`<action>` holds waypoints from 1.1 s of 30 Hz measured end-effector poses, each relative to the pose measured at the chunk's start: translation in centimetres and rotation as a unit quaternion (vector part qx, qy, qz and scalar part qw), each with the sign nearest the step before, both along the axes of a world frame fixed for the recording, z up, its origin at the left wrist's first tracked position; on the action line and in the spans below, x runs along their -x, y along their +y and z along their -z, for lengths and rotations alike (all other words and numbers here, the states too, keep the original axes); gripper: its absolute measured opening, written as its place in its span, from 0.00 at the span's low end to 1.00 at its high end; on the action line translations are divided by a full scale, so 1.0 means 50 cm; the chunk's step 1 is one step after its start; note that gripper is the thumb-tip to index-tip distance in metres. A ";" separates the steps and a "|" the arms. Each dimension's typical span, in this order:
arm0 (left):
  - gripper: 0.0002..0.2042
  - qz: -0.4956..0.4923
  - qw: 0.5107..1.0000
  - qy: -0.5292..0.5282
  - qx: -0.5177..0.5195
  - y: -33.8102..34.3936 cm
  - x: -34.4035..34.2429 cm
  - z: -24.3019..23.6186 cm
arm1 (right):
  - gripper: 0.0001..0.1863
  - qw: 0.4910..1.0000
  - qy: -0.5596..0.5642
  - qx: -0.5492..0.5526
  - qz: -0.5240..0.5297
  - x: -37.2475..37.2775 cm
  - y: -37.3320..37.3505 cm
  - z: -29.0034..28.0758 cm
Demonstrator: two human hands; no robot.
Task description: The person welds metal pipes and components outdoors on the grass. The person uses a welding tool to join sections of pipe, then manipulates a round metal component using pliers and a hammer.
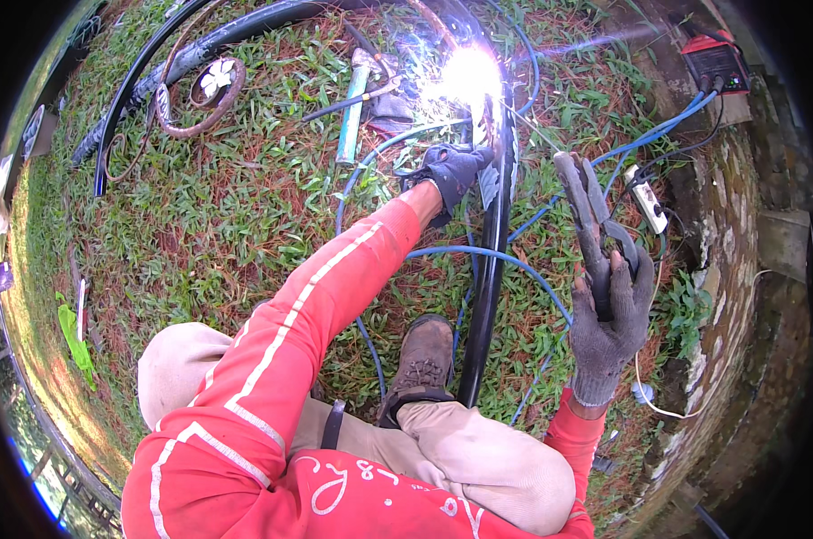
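Glare (pixel 472 74) whites out the far part of the black pipe (pixel 494 260), which lies on the grass (pixel 245 216) and runs from beside the boot (pixel 424 355) up to the bright spot. Laid lengthwise ahead of the body, it is probably placed so that both hands can reach it. The thin electrode (pixel 539 135) slants from the holder (pixel 586 216) toward the glare, likely to leave the right hand (pixel 611 328) well apart from the heat. Blue cables (pixel 674 124) run from the red-and-black machine (pixel 716 63) and lie loose on the grass, their slack perhaps letting the holder swing freely. The turquoise-handled hammer (pixel 349 133) lies left of the glare, seemingly within easy reach.

The right hand, in a grey glove, is closed around the holder's handle. The left hand (pixel 451 175), in a darker glove, is partly curled beside the pipe, just short of the glare, perhaps to steady the work; whether its fingers grip or touch anything cannot be told.
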State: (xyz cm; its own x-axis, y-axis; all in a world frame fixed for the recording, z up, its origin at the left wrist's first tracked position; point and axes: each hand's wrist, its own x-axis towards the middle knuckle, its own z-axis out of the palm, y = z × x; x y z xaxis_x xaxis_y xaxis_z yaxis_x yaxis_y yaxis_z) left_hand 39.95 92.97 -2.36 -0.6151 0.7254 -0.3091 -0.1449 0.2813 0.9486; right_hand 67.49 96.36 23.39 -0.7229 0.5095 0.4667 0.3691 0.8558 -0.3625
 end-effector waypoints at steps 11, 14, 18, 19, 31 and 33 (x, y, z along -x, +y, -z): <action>0.20 0.005 0.997 -0.052 0.049 0.011 -0.009 -0.007 | 0.38 0.999 -0.024 -0.018 0.014 -0.010 0.004 -0.004; 0.15 -0.025 0.991 -0.118 0.057 0.007 -0.003 -0.021 | 0.37 0.999 -0.023 -0.024 0.004 0.001 0.002 -0.004; 0.13 -0.081 0.978 -0.192 -0.011 0.017 -0.014 -0.017 | 0.37 0.999 -0.036 -0.016 0.017 -0.003 0.001 -0.006; 0.13 -0.076 0.978 -0.194 -0.012 0.024 -0.020 -0.016 | 0.37 0.999 -0.039 -0.018 0.022 -0.008 0.002 -0.009; 0.22 -0.082 0.980 -0.181 -0.024 0.023 -0.010 0.033 | 0.36 1.000 0.017 -0.021 -0.011 0.003 0.010 -0.005; 0.22 -0.070 0.987 -0.143 -0.006 0.016 -0.003 0.029 | 0.36 1.000 0.017 0.000 -0.002 -0.004 0.008 0.005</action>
State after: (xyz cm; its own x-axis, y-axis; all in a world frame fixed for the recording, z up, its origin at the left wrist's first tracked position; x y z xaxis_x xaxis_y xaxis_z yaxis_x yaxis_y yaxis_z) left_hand 40.09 93.77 -3.83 -0.5979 0.6438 -0.4775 -0.4447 0.2292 0.8659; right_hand 67.67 96.75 23.14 -0.7086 0.5065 0.4912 0.3521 0.8572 -0.3759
